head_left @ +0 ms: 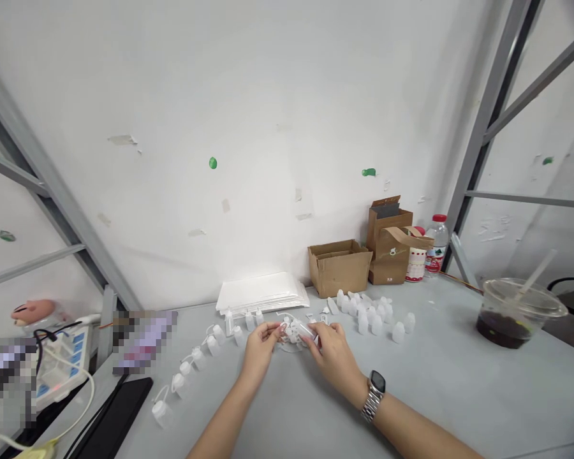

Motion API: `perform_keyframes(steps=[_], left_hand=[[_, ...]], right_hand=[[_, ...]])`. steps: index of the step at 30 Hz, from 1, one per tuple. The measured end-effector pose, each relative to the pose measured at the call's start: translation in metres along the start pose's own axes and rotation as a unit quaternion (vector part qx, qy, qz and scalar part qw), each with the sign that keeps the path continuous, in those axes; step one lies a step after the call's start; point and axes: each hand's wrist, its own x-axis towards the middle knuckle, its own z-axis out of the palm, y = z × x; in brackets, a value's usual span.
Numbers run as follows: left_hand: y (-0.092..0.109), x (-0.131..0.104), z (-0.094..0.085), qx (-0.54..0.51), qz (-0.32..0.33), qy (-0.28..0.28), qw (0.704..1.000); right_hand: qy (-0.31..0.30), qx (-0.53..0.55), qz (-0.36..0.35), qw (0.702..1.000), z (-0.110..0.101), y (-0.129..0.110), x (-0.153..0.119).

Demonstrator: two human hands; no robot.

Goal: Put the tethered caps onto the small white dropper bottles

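Observation:
Near the middle of the grey table, my right hand (329,344) is closed round a small translucent bottle (305,329), which lies tilted between thumb and fingers. My left hand (264,341) has its thumb and fingertips pinched together just left of it; what they hold is too small to make out. Small white parts (291,330) lie between and behind the hands. A curved row of small white bottles (213,345), several with looped strips, runs along the left. On the right stands a group of white bottles without such strips (376,324).
White sheets (263,293) are stacked by the wall, beside an open cardboard box (340,271) and a brown paper bag (387,248). A cup of dark drink (504,322) stands right. A black keyboard-like slab (117,417) and power strip (67,363) lie left.

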Motion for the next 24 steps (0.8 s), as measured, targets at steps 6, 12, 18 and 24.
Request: perform_keyframes(steps=[6, 12, 18, 24], left_hand=[[-0.0005, -0.0038, 0.0001, -0.021, -0.035, -0.037, 0.998], [-0.0027, -0.0039, 0.0004, -0.044, -0.040, -0.034, 0.998], [-0.0023, -0.0072, 0.0038, -0.099, -0.071, -0.041, 0.992], [-0.0003, -0.0093, 0.0051, -0.143, -0.107, -0.044, 0.983]], right_hand=[[-0.034, 0.028, -0.008, 0.999, -0.0015, -0.0046, -0.0020], [-0.041, 0.021, -0.035, 0.998, -0.0002, -0.0048, -0.0036], [-0.010, -0.027, -0.087, 0.996, 0.0039, -0.0048, -0.0054], [0.039, -0.079, -0.127, 0.988, 0.0041, -0.0092, -0.0073]])
